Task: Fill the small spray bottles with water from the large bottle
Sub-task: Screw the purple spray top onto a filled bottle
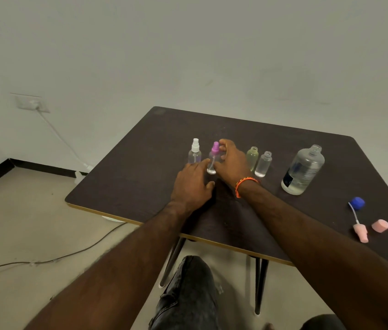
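Observation:
Four small bottles stand in a row on the dark table (140, 163). A white-topped spray bottle (195, 155) is at the left. Beside it stands a purple-topped spray bottle (213, 160), and my right hand (232, 164) curls around it, fingertips near its top. My left hand (194, 184) rests flat on the table, its fingers reaching the purple-topped bottle's base. Right of my hands are a yellowish bottle (252, 158) and a clear bottle (263, 164), both without tops. The large bottle (303, 170) stands uncapped at the right, partly filled with water.
A blue cap (357, 202), a pink spray head with its tube (361, 232) and a pink cap (380, 225) lie near the table's right front corner. A cable (45, 259) runs across the floor at the left. My knee (188, 294) is under the table's front edge.

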Tool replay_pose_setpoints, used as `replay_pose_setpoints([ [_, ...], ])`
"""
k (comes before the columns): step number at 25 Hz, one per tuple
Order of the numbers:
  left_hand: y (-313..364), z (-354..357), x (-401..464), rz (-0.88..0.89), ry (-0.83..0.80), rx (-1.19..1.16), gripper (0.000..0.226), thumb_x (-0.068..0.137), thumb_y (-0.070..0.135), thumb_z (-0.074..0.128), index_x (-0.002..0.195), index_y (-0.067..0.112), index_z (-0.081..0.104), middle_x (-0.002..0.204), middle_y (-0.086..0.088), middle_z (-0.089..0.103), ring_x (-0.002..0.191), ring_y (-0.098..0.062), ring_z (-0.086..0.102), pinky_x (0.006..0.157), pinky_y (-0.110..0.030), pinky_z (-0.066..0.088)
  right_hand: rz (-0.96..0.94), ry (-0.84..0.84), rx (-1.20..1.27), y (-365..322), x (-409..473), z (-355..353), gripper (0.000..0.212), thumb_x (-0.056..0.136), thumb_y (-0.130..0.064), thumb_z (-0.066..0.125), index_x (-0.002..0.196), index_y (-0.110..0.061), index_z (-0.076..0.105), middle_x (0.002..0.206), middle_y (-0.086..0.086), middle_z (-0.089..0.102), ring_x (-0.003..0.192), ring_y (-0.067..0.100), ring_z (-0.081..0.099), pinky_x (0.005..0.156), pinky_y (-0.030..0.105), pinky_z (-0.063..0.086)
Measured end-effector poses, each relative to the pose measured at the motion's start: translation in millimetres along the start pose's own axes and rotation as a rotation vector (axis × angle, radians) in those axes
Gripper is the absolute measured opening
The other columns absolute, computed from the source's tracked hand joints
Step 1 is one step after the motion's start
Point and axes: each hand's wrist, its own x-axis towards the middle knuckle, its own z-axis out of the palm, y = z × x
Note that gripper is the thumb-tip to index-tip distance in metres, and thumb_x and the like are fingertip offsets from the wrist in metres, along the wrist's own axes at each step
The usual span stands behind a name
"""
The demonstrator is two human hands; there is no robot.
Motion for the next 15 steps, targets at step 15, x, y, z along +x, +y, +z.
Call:
replay_pose_setpoints([
  [15, 91, 21, 31, 0.094, -0.193, -0.180, 0.090, 0.086, 0.019, 0.080, 0.161, 0.009, 0.030, 0.155, -0.012, 0.051, 0.141, -0.029, 0.050, 0.114, -0.035, 0.038, -0.078, -0.044, -0.439, 65, -100, -111, 0.059, 0.090, -0.026, 0.066, 0.144, -0.021, 0.043, 0.150, 0.003, 0.046, 0.132, 0.024, 0.049, 0.106, 0.040, 0.044],
])
